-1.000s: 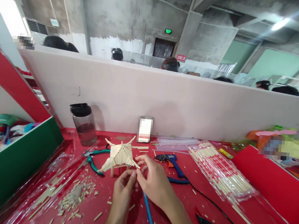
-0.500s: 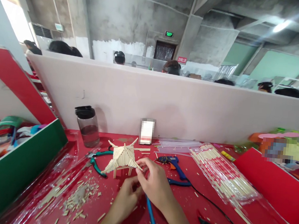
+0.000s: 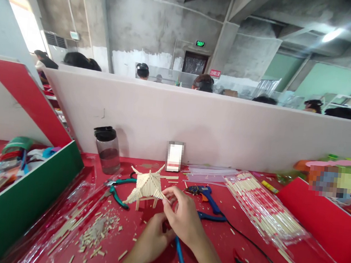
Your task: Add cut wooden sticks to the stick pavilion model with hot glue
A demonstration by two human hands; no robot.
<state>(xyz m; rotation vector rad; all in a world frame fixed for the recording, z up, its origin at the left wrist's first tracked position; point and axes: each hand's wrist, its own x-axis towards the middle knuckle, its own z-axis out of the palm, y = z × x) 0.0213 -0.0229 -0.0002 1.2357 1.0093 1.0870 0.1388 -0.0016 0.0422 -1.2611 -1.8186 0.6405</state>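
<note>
A small pavilion model of pale wooden sticks [image 3: 148,185], with a pointed roof and upturned corners, stands upright on the red table [image 3: 214,249]. My right hand [image 3: 182,214] pinches the model's near right roof corner between thumb and fingertips. Just below it, my left hand [image 3: 157,232] is curled, its fingertips partly hidden by the right hand; what they hold, if anything, cannot be made out. A blue handle [image 3: 180,256] lies beneath the hands. Green-handled pliers [image 3: 117,198] are left of the model.
Behind stand a dark bottle [image 3: 108,152] and a phone [image 3: 175,157]. To the right are a blue glue gun [image 3: 208,195], a cord and bagged sticks [image 3: 263,209]. Stick scraps [image 3: 97,231] lie left, beside a green box [image 3: 35,184]. A white partition [image 3: 209,126] crosses the back.
The whole view has shifted slightly, so things appear a little further right and lower. Both hands remain near the same roof corner, with the left hand slightly closer under the right.
</note>
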